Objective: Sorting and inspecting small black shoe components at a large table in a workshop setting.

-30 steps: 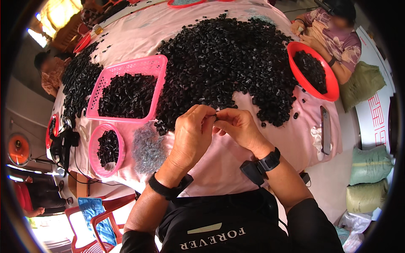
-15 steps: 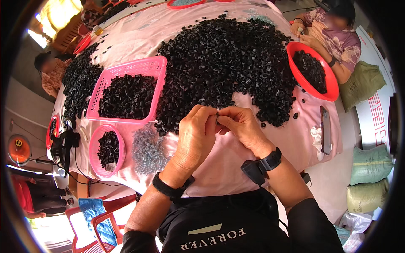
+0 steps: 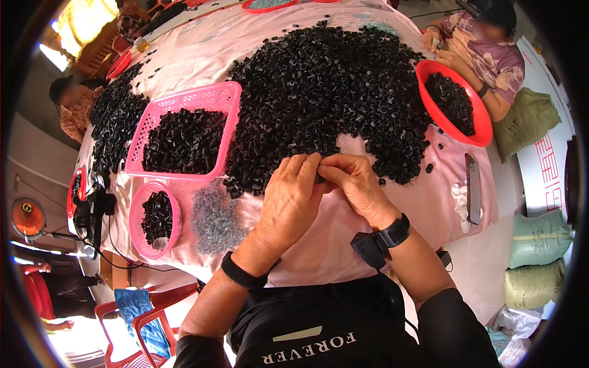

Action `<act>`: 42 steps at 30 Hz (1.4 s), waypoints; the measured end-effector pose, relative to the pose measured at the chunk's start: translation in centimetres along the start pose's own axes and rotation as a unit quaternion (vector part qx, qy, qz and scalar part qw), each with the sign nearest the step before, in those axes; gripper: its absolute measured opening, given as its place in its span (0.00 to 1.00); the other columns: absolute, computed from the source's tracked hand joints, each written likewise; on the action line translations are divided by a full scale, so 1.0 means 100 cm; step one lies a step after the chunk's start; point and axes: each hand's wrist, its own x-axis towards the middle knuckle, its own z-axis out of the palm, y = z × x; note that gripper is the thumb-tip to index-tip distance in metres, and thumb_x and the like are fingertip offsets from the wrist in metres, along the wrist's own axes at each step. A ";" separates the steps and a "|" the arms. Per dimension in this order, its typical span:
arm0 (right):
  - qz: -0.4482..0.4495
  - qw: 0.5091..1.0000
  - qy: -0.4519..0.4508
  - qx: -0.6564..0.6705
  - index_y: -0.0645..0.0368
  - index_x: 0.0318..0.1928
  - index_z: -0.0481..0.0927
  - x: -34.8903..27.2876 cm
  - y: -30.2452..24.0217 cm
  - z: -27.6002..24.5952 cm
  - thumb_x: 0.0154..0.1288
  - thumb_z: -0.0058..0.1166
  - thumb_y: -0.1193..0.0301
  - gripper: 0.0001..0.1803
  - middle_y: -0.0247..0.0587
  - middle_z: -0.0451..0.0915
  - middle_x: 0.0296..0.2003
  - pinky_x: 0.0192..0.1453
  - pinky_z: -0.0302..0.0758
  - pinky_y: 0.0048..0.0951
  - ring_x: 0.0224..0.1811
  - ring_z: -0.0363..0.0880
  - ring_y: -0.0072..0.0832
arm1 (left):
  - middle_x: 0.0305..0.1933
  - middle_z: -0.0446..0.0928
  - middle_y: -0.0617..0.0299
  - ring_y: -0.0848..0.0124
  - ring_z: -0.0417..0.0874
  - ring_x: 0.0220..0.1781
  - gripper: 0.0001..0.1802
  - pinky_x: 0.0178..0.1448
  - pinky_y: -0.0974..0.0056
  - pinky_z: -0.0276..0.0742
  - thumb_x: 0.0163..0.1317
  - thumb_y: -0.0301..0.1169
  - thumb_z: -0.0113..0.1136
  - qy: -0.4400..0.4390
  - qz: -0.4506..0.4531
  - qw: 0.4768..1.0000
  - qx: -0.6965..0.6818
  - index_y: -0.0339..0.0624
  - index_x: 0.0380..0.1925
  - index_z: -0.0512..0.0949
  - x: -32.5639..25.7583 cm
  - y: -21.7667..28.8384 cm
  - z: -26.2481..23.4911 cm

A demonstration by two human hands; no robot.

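Both my hands meet at the near edge of a large pile of small black plastic parts (image 3: pixel 331 92). The fingers of my left hand (image 3: pixel 289 195) are closed around a small black part (image 3: pixel 320 178), mostly hidden by the fingertips. My right hand (image 3: pixel 356 184) pinches at the same part from the other side with thumb and forefinger. To the left lies a heap of small clear pieces (image 3: pixel 215 218). Beyond it, a pink rectangular basket (image 3: pixel 175 176) holds many black parts, and a round pink bowl (image 3: pixel 136 228) nearer me holds more.
A red bowl (image 3: pixel 485 132) of black parts stands at the right before a seated person (image 3: pixel 491 55). A phone (image 3: pixel 473 189) lies on the pink tablecloth (image 3: pixel 423 211) near its right edge. Another person (image 3: pixel 80 104) sits at the left. Sacks (image 3: pixel 540 239) stand at the right.
My left hand has turned slightly, with its fingers shifted up and over the small black part. The right hand stays almost in place, still pinching.
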 end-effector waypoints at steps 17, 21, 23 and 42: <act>0.002 1.000 -0.017 -0.005 0.63 0.43 0.87 0.000 0.004 -0.002 0.76 0.58 0.67 0.11 0.33 0.86 0.34 0.39 0.81 0.21 0.33 0.82 0.17 | 0.42 0.79 0.46 0.50 0.83 0.39 0.24 0.43 0.52 0.81 0.54 0.20 0.66 0.007 -0.028 1.000 0.001 0.30 0.54 0.76 0.001 -0.002 0.001; -0.009 1.000 -0.010 -0.007 0.63 0.43 0.87 0.000 0.007 -0.003 0.75 0.58 0.68 0.11 0.32 0.85 0.33 0.38 0.81 0.20 0.32 0.81 0.16 | 0.41 0.79 0.45 0.48 0.83 0.40 0.23 0.43 0.52 0.81 0.54 0.19 0.66 0.001 -0.018 1.000 0.009 0.29 0.52 0.77 0.004 0.002 0.000; -0.015 1.000 -0.011 -0.005 0.64 0.43 0.87 0.000 0.007 -0.002 0.75 0.58 0.68 0.11 0.32 0.85 0.32 0.38 0.81 0.20 0.32 0.81 0.16 | 0.39 0.80 0.46 0.48 0.83 0.40 0.22 0.43 0.51 0.81 0.53 0.18 0.66 -0.004 0.014 1.000 0.017 0.29 0.50 0.77 0.003 0.001 0.001; -0.030 0.998 0.052 -0.030 0.60 0.45 0.85 0.005 0.005 0.000 0.77 0.55 0.65 0.11 0.36 0.87 0.35 0.38 0.80 0.21 0.36 0.88 0.24 | 0.32 0.81 0.51 0.54 0.84 0.32 0.05 0.38 0.54 0.80 0.56 0.18 0.63 0.012 -0.145 0.989 0.023 0.37 0.33 0.82 0.000 -0.034 -0.072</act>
